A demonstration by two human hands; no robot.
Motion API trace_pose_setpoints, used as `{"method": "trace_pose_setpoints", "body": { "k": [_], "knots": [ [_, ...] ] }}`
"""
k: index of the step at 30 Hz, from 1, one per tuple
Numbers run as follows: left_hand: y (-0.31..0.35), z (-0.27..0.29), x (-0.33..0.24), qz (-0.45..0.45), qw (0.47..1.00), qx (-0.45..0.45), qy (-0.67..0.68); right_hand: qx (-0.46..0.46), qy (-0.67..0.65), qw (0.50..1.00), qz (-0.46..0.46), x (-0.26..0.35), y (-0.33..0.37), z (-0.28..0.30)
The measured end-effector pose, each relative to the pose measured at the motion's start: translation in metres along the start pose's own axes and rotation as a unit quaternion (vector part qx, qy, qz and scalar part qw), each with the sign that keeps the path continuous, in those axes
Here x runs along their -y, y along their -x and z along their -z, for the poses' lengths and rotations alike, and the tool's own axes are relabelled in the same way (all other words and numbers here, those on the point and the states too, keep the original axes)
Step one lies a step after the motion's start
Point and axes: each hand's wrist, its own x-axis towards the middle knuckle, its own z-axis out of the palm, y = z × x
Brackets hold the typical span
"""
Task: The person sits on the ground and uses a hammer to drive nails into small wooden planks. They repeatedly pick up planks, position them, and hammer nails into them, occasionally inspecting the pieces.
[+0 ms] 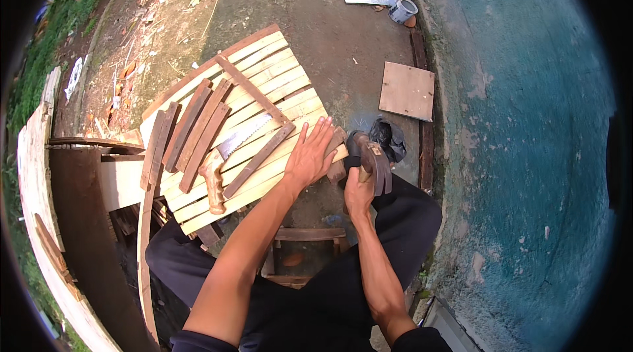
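My left hand (308, 158) lies on the right end of a slatted wooden table top (290, 82), its fingers stretched out. A short brown wood piece (335, 141) is right beside its fingers, at the table's edge. In my right hand (359, 190) is a claw hammer (377, 167), gripped by its handle, its metal head raised just off the table's right edge. Left of my left hand lie a narrow brown strip (258, 159) and a handsaw with a wooden handle (214, 184). Several brown wood strips (191, 128) are grouped farther left, and another strip (254, 90) slants across the slats.
A black plastic bag (389, 140) sits on the ground beyond the hammer. Along the blue wall (521, 154) are a square board (407, 91) and a paint can (403, 10). A low wooden stool (303, 234) stands between my legs. Long boards (49, 174) rise at left.
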Motion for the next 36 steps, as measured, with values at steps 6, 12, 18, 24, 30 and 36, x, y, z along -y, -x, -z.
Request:
{"method": "trace_pose_setpoints", "body": {
  "k": [6,12,18,24,30,36],
  "knots": [
    [-0.002,-0.001,0.000,0.002,1.000,0.003,0.024,0.059,-0.006,0.996,-0.072,0.001,0.001,-0.003],
    [-0.005,0.018,-0.005,0.033,0.995,-0.049,0.086,0.060,0.001,0.996,-0.070,0.027,-0.020,0.023],
    [-0.007,0.060,-0.014,0.055,0.943,-0.036,0.326,-0.025,-0.125,0.992,-0.021,0.028,-0.027,0.031],
    [-0.003,0.103,-0.018,0.161,0.777,0.108,0.599,-0.011,-0.141,0.990,-0.001,0.019,-0.025,0.034],
    [0.005,0.112,-0.032,0.130,0.813,0.075,0.562,-0.006,-0.162,0.986,-0.026,0.029,-0.022,0.042],
    [0.016,0.127,-0.042,0.108,0.762,0.090,0.632,0.004,-0.161,0.987,-0.027,0.030,-0.022,0.046]
  ]
}}
